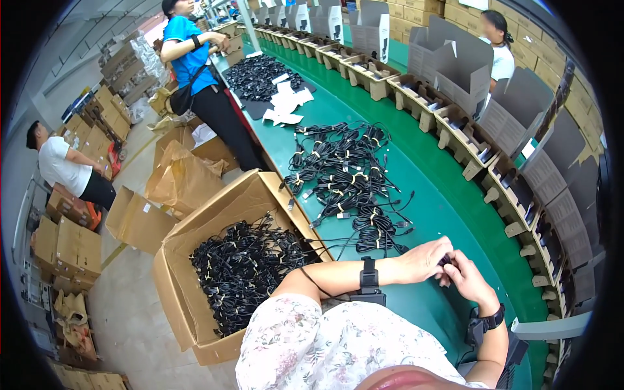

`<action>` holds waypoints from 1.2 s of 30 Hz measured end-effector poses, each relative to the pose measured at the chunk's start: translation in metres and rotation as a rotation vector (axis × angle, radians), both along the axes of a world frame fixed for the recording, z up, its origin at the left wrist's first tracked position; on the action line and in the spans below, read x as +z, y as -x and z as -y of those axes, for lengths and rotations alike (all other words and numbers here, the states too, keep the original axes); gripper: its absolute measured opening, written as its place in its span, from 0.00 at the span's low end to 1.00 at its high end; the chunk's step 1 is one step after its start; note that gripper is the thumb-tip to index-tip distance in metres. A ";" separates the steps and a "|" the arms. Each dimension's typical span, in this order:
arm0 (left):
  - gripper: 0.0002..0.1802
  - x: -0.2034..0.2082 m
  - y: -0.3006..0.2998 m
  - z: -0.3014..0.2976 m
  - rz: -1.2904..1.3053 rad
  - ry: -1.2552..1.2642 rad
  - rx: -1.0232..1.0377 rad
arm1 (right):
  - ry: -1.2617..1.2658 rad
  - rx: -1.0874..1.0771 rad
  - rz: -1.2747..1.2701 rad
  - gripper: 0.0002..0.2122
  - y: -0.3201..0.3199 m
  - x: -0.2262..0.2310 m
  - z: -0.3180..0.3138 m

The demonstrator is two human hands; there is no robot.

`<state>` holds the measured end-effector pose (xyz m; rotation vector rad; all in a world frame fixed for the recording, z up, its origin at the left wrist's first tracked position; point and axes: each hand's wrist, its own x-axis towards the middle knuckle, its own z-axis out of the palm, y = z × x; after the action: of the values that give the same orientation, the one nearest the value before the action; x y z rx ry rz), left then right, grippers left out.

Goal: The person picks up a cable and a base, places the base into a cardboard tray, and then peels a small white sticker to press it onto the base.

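My left hand (424, 261) and my right hand (469, 279) meet above the green work table (416, 305). Their fingers close together around a small black thing (444, 260), mostly covered, whose kind I cannot make out. Just beyond my left hand lies a coiled black cable (375, 229), nearest in a heap of black cables (344, 162) bound with pale ties. Below my left arm's side of the table, a large open cardboard box (179, 296) holds many more bundled cables (240, 273). Each wrist wears a black strapped device.
Along the right runs a green conveyor (416, 120) with cardboard trays (468, 140) and upright grey boxes (458, 68). Farther up the table are small black parts (260, 77) and white papers (286, 101). A person in blue (188, 52) stands left; others are farther off.
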<state>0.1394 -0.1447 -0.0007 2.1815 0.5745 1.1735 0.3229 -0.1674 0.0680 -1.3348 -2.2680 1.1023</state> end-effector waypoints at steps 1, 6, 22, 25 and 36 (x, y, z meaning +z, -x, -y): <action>0.20 0.001 0.000 -0.001 0.055 0.001 -0.008 | 0.095 -0.087 -0.056 0.11 0.001 0.004 0.002; 0.26 -0.020 -0.004 -0.031 -0.015 0.465 -0.004 | -0.107 -0.187 0.077 0.10 -0.008 0.013 -0.007; 0.24 -0.043 0.023 -0.050 0.007 0.427 0.060 | -0.531 -0.754 0.549 0.15 -0.103 0.041 -0.227; 0.23 -0.042 0.026 -0.048 0.004 0.440 0.069 | -0.576 -0.698 0.637 0.13 -0.103 0.024 -0.261; 0.19 -0.039 0.022 -0.045 -0.064 0.413 0.052 | -0.766 -0.727 1.236 0.08 -0.075 -0.032 -0.323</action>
<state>0.1178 -0.0997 -0.0399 1.8636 0.8251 0.9162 0.3979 0.1557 0.0362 -2.3930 -1.9535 -1.0039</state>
